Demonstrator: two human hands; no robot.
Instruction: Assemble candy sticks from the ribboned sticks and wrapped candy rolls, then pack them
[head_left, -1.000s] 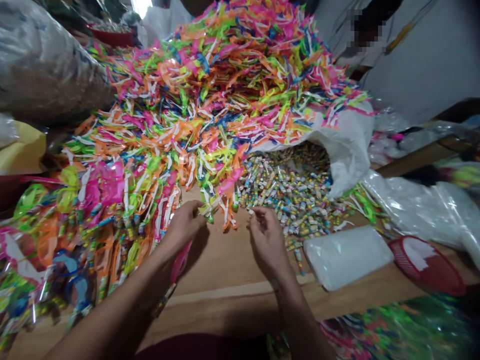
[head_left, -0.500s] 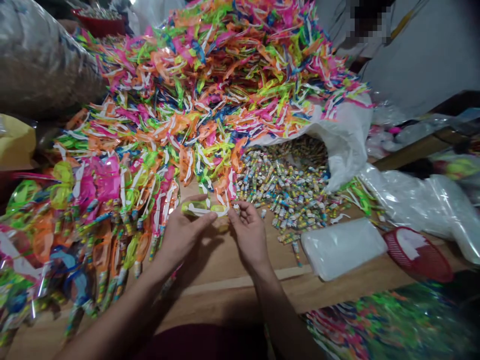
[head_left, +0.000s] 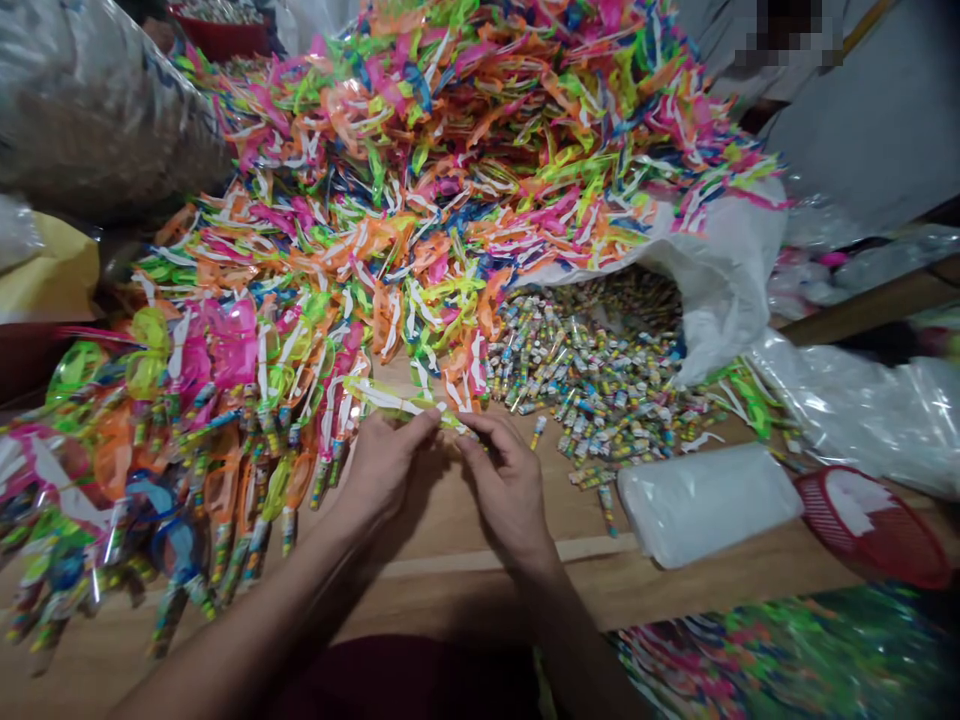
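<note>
A pair of yellow plastic toy glasses (head_left: 375,393) with a white strip along it is held above the wooden table. My left hand (head_left: 388,462) is closed on it, thumb and fingers pinching near its right end. At that same end my right hand (head_left: 504,480) is closed too, its thumb and index finger pressed together on the tip of the glasses. Whether a small tube is also between those fingertips is hidden. Just beyond my hands lie loose glasses and a heap of small patterned tubes (head_left: 592,370).
A tall pile of colourful toy glasses (head_left: 480,130) fills the back. Glasses with tubes attached (head_left: 225,480) cover the left side. To the right are a stack of clear bags (head_left: 709,505), a red basket (head_left: 874,525) and a white sack (head_left: 724,275). Another person is partly visible behind.
The yellow glasses have turned, their left end now reaching up and away from my left hand. Both hands pinch closer together at the right end. The view has shifted slightly.
</note>
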